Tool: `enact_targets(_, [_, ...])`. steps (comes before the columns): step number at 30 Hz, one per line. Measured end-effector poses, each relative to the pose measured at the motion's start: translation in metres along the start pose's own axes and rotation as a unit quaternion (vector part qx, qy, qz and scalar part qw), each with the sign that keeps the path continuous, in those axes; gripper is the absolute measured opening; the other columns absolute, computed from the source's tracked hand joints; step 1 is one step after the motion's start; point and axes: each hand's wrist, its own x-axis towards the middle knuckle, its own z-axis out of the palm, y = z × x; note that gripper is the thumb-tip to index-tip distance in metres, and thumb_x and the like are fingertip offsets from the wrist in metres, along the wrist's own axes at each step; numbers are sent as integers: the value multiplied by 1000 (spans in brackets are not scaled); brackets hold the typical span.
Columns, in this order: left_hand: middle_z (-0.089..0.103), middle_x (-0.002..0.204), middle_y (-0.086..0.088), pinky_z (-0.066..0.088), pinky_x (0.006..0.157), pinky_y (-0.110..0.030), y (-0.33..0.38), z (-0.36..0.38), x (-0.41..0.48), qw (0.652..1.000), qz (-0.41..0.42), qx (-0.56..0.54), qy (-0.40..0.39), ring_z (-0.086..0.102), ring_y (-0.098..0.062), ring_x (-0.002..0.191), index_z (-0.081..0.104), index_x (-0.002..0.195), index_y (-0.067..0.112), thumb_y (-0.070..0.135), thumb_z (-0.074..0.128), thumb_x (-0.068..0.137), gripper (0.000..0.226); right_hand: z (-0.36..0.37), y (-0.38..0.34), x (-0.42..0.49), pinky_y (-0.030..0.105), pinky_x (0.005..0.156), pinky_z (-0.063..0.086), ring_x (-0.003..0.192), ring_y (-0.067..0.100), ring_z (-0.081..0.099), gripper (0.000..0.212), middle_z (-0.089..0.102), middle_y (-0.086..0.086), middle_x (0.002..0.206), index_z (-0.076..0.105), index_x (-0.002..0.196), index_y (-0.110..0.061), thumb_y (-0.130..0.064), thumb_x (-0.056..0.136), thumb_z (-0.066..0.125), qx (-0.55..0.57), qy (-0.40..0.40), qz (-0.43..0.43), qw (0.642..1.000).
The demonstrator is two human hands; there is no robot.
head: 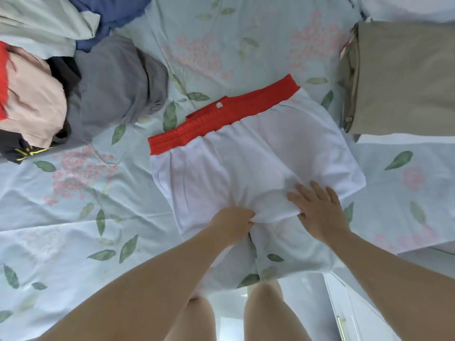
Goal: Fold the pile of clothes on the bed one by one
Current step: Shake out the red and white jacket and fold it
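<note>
Where the bed (pixel 73 217) stretches off to the left under its pale blue sheet printed with pink blossoms and green leaves, the pile of clothes (pixel 73 77) lies heaped at the far corner. In it I can pick out a pale green garment (pixel 37 28) on top, a blue one (pixel 110 16) behind it, a peach piece (pixel 32 102) edged with red, a dark item (pixel 22 150) with yellow lines, and a rumpled grey garment (pixel 115 89) spilling toward the middle.

In the middle of the bed, well apart from the heap, the white shorts (pixel 246 163) are spread flat, slightly askew, with their red waistband (pixel 221 116) on the far side and the leg openings toward the person. The left hand (pixel 231 223) sits at the near edge between the two legs, its fingers (pixel 246 219) curled and pinching a bunched fold of the white cloth. Just beside it, the right hand (pixel 320 212) lies palm down on the right leg of the shorts, its fingers (pixel 312 190) straight and spread, pressing the fabric flat.

Further right, at the far edge, a folded khaki garment (pixel 403 77) rests in a neat squared stack. The person's bare knees (pixel 263 306) show below the bed's near edge, and a white cabinet (pixel 354 313) with a metal handle stands at the lower right.
</note>
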Motion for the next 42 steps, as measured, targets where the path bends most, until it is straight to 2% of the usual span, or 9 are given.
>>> enact_targets(3, [41, 144, 6, 29, 109, -33, -7, 5, -1, 1000, 13, -12, 24, 34, -19, 136, 46, 137, 25, 36, 41, 100, 40, 17, -19, -19, 42, 115, 11, 145, 24, 12, 63, 14, -1, 158, 29, 145, -27, -13, 89, 52, 184, 94, 143, 968])
enact_targets(8, [35, 149, 5, 29, 109, -34, -30, -28, 8, 987, 21, -11, 158, 31, -20, 136, 38, 143, 24, 48, 50, 93, 57, 22, -65, -12, 39, 89, 42, 110, 29, 49, 54, 42, 12, 133, 34, 135, -10, -21, 87, 56, 688, 155, 441, 555])
enact_targets(11, [33, 148, -3, 32, 106, -40, -38, -55, 22, 969, 3, 48, 241, 32, -28, 133, 37, 142, 18, 41, 54, 92, 58, 24, -82, 0, 38, 93, 48, 99, 24, 54, 68, 50, 8, 121, 28, 138, -14, -28, 83, 66, 796, 74, 427, 423])
enact_targets(17, [13, 158, -7, 20, 112, -47, -45, -106, 63, 945, -40, 123, 300, 9, -27, 145, 23, 149, 21, 43, 50, 94, 65, 34, -80, 22, 32, 75, 46, 83, 21, 54, 49, 51, 0, 97, 33, 115, -16, -15, 79, 67, 790, 86, 454, 403])
enact_targets(24, [-8, 160, 6, 0, 115, -58, -51, -119, 104, 944, -21, 258, 205, -9, -27, 147, -2, 149, 42, 58, 26, 96, 62, 46, -80, 33, 38, 88, 48, 98, 23, 55, 57, 53, 2, 111, 35, 112, -18, -19, 74, 76, 803, 109, 449, 377])
enact_targets(31, [9, 159, 0, 12, 112, -61, -84, -154, 119, 933, -28, 222, 281, 8, -33, 145, 20, 146, 44, 42, 40, 96, 54, 43, -79, 37, 40, 90, 52, 100, 19, 58, 62, 54, -1, 113, 39, 118, -25, -25, 71, 79, 824, 93, 420, 370])
enact_targets(36, [33, 143, -12, 30, 108, -45, -86, -177, 126, 939, -40, -72, 333, 33, -31, 132, 25, 146, 22, 31, 77, 72, 91, 44, -83, 35, 44, 95, 50, 104, 20, 58, 67, 55, -3, 116, 43, 119, -24, -34, 65, 81, 815, 95, 410, 398])
enact_targets(39, [42, 135, -12, 37, 105, -41, -88, -192, 130, 944, -116, -90, 296, 44, -31, 124, 34, 139, 16, 43, 83, 61, 97, 42, -85, 31, 42, 94, 51, 104, 20, 62, 77, 60, -1, 119, 55, 120, -21, -41, 52, 83, 815, 79, 396, 416])
enact_targets(42, [56, 107, -9, 50, 86, -39, -91, -201, 127, 966, -126, -89, 208, 60, -30, 92, 49, 118, 13, 50, 85, 50, 85, 44, -82, 27, 34, 87, 53, 99, 18, 65, 46, 67, -1, 109, 61, 110, -20, -23, 69, 82, 822, 67, 378, 420])
